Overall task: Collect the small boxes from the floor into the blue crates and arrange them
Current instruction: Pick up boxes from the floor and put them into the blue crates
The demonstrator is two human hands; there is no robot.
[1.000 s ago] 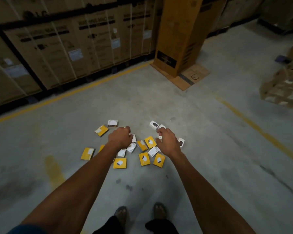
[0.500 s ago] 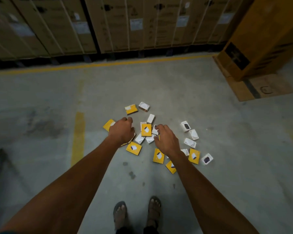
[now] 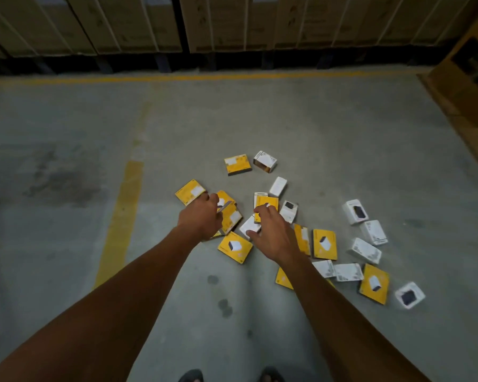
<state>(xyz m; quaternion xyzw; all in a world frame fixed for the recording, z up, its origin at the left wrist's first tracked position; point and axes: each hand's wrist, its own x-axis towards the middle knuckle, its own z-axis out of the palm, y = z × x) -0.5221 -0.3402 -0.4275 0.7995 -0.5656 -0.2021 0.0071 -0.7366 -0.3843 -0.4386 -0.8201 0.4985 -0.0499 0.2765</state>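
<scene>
Several small yellow and white boxes lie scattered on the grey concrete floor. My left hand [image 3: 202,220] grips a few small boxes [image 3: 230,216] at the left of the pile, next to a loose yellow box [image 3: 190,191]. My right hand [image 3: 273,234] reaches into the middle of the pile. Its fingers curl over a yellow box [image 3: 266,204] and its thumb touches a white box [image 3: 249,226]. More boxes lie to the right, among them a yellow one [image 3: 325,244] and a white one [image 3: 355,211]. No blue crate is in view.
Large strapped cartons [image 3: 218,23] line the back behind a yellow floor line [image 3: 204,77]. A tall yellow carton [image 3: 469,86] stands at the right. A short yellow stripe [image 3: 120,221] runs on the floor at left. My sandalled feet [image 3: 191,376] are at the bottom edge.
The view has swung left and dropped closer to the pile. My right hand moved onto the yellow box in the middle. My left hand keeps its hold on boxes at the left.
</scene>
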